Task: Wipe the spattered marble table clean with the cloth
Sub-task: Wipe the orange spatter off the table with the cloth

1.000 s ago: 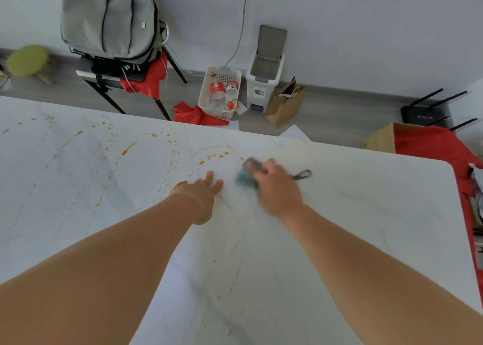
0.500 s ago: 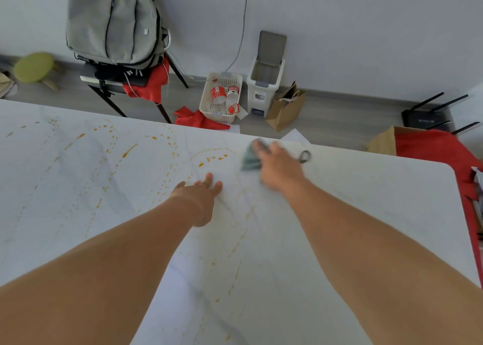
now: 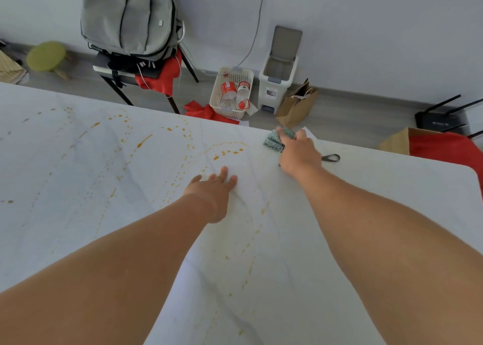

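The cloth (image 3: 274,140), a bunched blue-green rag, is lying at the far edge of the marble worktop (image 3: 392,201), pressed under the right hand (image 3: 299,153). That hand is lying over it, palm down, with the fingers reaching to the edge; whether they are curling round the cloth I cannot tell. A small dark loop (image 3: 331,158) is showing just beside the hand on its right side. The left hand (image 3: 213,187) is resting flat on the worktop, fingers spread and holding nothing, a little nearer than the cloth and to its left.

Orange spatter (image 3: 145,140) is dotting and streaking the pale veined surface in arcs, thick to the left of the cloth and running in a thin trail between the two forearms.

Beyond the far edge, one grey backpack (image 3: 128,15) is sitting on one dark chair (image 3: 122,78) with red fabric hanging from it. On the grey floor are standing one white basket (image 3: 231,93) with two red-labelled bottles, one pedal bin (image 3: 279,70) with its lid up, and one brown paper bag (image 3: 296,104). One green stool (image 3: 45,55) is standing far left, and one black router (image 3: 441,119) far right, against the plain wall.
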The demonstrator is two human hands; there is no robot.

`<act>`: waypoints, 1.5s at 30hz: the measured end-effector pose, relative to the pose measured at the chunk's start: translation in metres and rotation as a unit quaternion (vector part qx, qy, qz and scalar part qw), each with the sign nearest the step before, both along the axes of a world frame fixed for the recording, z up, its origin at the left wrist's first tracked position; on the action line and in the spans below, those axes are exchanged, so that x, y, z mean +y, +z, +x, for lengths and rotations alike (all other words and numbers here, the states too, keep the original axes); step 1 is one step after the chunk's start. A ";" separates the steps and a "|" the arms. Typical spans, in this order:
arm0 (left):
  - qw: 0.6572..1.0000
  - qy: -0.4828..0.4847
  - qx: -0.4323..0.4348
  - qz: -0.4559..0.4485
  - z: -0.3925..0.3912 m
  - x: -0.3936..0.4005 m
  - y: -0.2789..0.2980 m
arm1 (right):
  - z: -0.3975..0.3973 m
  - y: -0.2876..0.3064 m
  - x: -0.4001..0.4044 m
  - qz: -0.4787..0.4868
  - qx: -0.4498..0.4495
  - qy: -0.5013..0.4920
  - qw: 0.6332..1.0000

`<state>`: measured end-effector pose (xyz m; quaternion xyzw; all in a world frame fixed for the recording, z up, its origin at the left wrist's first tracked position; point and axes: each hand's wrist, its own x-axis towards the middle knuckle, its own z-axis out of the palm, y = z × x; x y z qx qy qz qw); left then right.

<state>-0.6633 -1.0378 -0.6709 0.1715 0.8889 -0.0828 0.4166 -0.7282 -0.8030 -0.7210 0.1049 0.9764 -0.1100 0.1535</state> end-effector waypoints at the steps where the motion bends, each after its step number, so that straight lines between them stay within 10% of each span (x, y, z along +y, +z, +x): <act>1: 1.000 0.011 -0.006 0.013 0.001 -0.004 -0.002 | 0.013 0.000 -0.014 -0.015 0.006 0.008 1.000; 7: 0.939 0.237 0.027 0.247 0.005 -0.042 0.002 | 0.133 0.001 -0.057 -0.075 0.028 0.267 0.960; 12: 0.919 0.293 0.151 0.217 0.049 -0.077 0.015 | 0.100 0.001 -0.017 -0.040 0.038 0.040 0.998; 15: 0.918 0.325 0.142 0.180 0.077 -0.093 0.011 | 0.179 0.014 -0.084 -0.085 0.012 0.125 0.988; 19: 0.943 0.279 0.128 0.129 0.124 -0.101 0.007 | 0.241 0.013 -0.100 -0.129 0.014 0.341 0.931; 24: 0.959 0.240 0.113 0.097 0.159 -0.105 0.009 | 0.181 0.005 -0.060 -0.057 0.031 -0.012 0.998; 30: 0.988 0.040 0.135 0.068 0.210 -0.105 -0.008 | 0.308 0.024 -0.134 -0.179 -0.029 0.320 0.930; 35: 0.993 -0.009 0.115 -0.004 0.220 -0.110 -0.020 | 0.250 0.004 -0.061 -0.060 0.045 -0.002 0.997; 42: 0.992 -0.026 0.119 -0.033 0.222 -0.105 -0.018 | 0.384 0.025 -0.146 -0.192 -0.064 0.336 0.920; 45: 0.991 -0.030 0.124 -0.045 0.225 -0.101 -0.017 | 0.331 0.011 -0.106 -0.160 -0.021 0.136 0.977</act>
